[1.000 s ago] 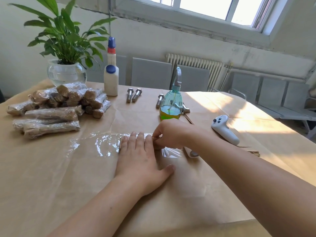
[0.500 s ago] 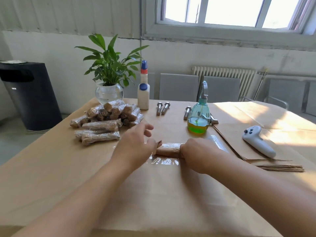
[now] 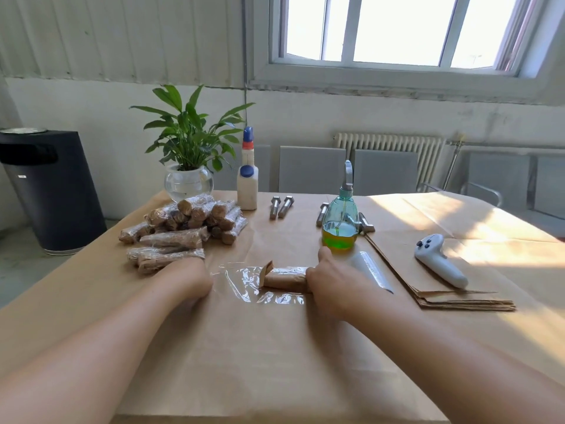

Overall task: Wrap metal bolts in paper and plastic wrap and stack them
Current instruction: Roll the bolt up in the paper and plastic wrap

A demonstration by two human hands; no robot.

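— Comparing with half a second ago, what moved?
— The left hand (image 3: 186,278) left the paper-wrapped bolt (image 3: 284,279) and sits lower left of it, fingers hidden, so I cannot tell their state.
— And the right hand (image 3: 331,281)?
— It grips the roll's right end, lying on crinkled clear plastic wrap (image 3: 244,281) mid-frame on the kraft-covered surface (image 3: 244,347).

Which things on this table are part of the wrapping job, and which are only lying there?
Part of the job:
paper-wrapped bolt, held by the right hand
plastic wrap sheet
left hand
pile of wrapped bolts
bare bolts
paper sheets

Only lying there:
plant
spray bottle
white bottle
controller
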